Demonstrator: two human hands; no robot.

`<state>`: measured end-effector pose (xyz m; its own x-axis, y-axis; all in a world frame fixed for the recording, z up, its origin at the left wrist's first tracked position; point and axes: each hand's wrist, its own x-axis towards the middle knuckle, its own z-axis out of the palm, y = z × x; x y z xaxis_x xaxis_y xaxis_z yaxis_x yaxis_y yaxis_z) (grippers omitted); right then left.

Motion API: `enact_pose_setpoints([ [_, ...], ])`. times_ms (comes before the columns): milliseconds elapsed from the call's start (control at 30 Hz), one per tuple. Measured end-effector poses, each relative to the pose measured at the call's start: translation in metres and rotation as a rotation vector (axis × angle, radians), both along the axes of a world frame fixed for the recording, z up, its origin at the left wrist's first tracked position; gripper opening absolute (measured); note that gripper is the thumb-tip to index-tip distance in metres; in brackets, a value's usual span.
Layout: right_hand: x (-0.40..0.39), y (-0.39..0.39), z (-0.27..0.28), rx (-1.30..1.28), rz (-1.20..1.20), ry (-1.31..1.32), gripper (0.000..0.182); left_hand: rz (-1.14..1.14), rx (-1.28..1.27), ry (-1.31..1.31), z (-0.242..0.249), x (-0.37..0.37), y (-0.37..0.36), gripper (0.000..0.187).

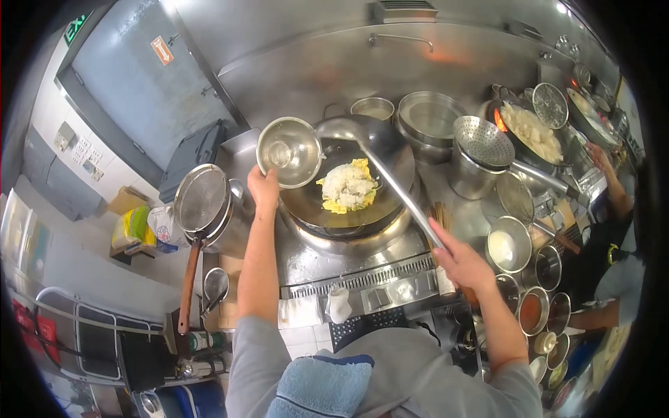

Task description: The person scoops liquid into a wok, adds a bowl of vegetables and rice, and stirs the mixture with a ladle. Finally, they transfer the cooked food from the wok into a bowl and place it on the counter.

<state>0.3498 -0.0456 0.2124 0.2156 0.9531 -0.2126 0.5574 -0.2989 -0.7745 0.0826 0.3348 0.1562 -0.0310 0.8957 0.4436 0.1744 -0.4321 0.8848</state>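
Observation:
My left hand (263,188) grips the rim of a metal bowl (289,152), tilted with its inside toward me over the wok's left edge. Only a few bits seem to cling inside it. In the dark wok (300,207) lies a mound of white rice (350,182) on yellow egg (339,206). My right hand (461,259) is closed round the long handle of a ladle (341,129). The ladle's bowl hangs at the wok's far side, close to the metal bowl and apart from the rice.
A strainer (201,198) rests on a pot at left. To the right stand a perforated ladle (483,142) on a steel pot (470,180), another filled wok (531,132) with flame beside it, and several seasoning bowls (534,311). A co-worker's arm (613,182) reaches in at far right.

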Motion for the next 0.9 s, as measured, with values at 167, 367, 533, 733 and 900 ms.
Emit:
enact_pose_setpoints([
  [167, -0.008, -0.024, -0.010, -0.194, 0.069, -0.008, 0.055, -0.050, -0.065, -0.332, 0.006, 0.031, 0.007, 0.019],
  [367, 0.005, -0.028, 0.007, -0.139, -0.080, -0.045, 0.056, -0.086, -0.109, -0.410, 0.028, 0.034, -0.010, 0.017],
  [533, 0.032, 0.007, 0.001, -0.104, 0.045, -0.558, 0.057, -0.149, -0.458, -0.759, 0.009, -0.011, -0.065, 0.010],
  [733, 0.012, 0.066, -0.027, -0.175, 0.272, -0.624, 0.057, 0.090, -0.572, -1.007, -0.092, -0.114, -0.253, 0.022],
  [900, -0.005, 0.055, -0.032, -0.226, 0.195, -0.508, 0.058, 0.683, -0.634, -1.207, -0.220, -0.218, -0.470, 0.034],
])
